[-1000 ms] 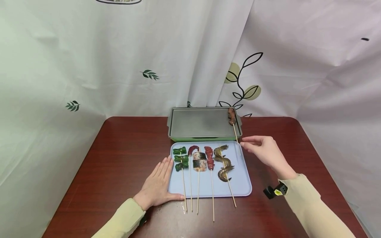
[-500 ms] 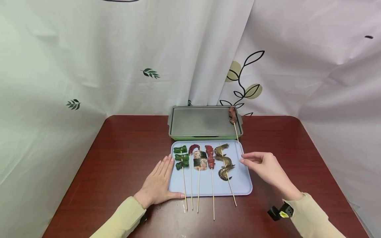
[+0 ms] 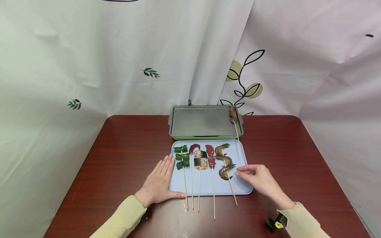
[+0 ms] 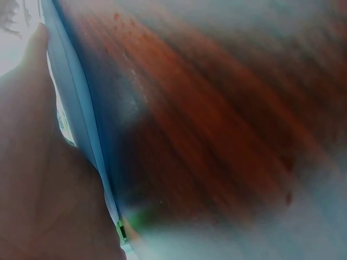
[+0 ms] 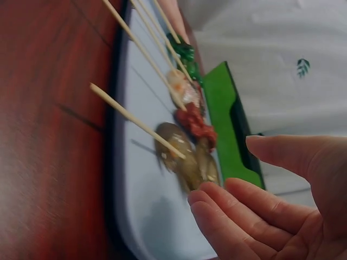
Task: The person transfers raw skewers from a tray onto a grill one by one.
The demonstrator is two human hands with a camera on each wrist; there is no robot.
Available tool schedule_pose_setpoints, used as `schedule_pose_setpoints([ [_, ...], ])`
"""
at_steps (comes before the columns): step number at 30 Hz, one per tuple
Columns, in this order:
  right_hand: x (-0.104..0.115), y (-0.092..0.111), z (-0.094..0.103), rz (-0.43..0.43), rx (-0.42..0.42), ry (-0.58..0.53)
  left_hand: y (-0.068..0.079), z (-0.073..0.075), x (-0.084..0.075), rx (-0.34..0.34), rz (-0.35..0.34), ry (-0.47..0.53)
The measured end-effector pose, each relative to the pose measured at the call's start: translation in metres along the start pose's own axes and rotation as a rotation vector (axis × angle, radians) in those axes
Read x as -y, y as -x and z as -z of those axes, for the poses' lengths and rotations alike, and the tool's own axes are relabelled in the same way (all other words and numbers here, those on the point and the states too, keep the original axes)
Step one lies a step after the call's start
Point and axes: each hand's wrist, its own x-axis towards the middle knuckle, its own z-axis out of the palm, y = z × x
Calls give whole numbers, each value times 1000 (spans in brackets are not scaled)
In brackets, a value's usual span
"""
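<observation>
The left hand, fingers straight, steadies the left edge of a pale-blue rectangular tray. Five wooden-sticked skewers lie there, from glossy green vegetable pieces to curled grey-brown prawns. Behind, a brown meat skewer rests at the right end of a grey flat-topped griddle. The right hand, thumb and fingers parted, holds nothing. Reaching for the prawns, I'd judge; next, pinch their bare stick. Whether its fingertips touch them, I can't tell.

A white curtain printed with a leafy vine hangs beyond the far edge of the reddish-brown table, whose far corners are rounded.
</observation>
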Motion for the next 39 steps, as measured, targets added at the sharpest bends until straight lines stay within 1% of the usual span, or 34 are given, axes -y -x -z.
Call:
schedule_pose_setpoints([
  [3, -3, 0, -6, -14, 10, -5, 0, -1, 0, -7, 4, -9],
  [7, -7, 1, -13, -22, 27, 2, -1, 0, -1, 3, 5, -15],
  [10, -9, 2, -17, -22, 48, 1, 0, 3, -3, 17, 5, -10],
  [16, -13, 3, -23, -15, 84, -17, 0, 11, -5, 25, 3, 29],
  [25, -14, 4, -29, 6, 101, -18, -1, 20, -8, 95, 19, -5],
  [30, -15, 4, -29, 12, 111, -13, -1, 21, -8, 102, 24, -3],
  [33, -14, 5, -28, 13, 126, -37, -1, 21, -8, 100, 24, -5],
  [39, -13, 7, -26, -26, 165, -163, -1, 20, -8, 98, 22, -12],
])
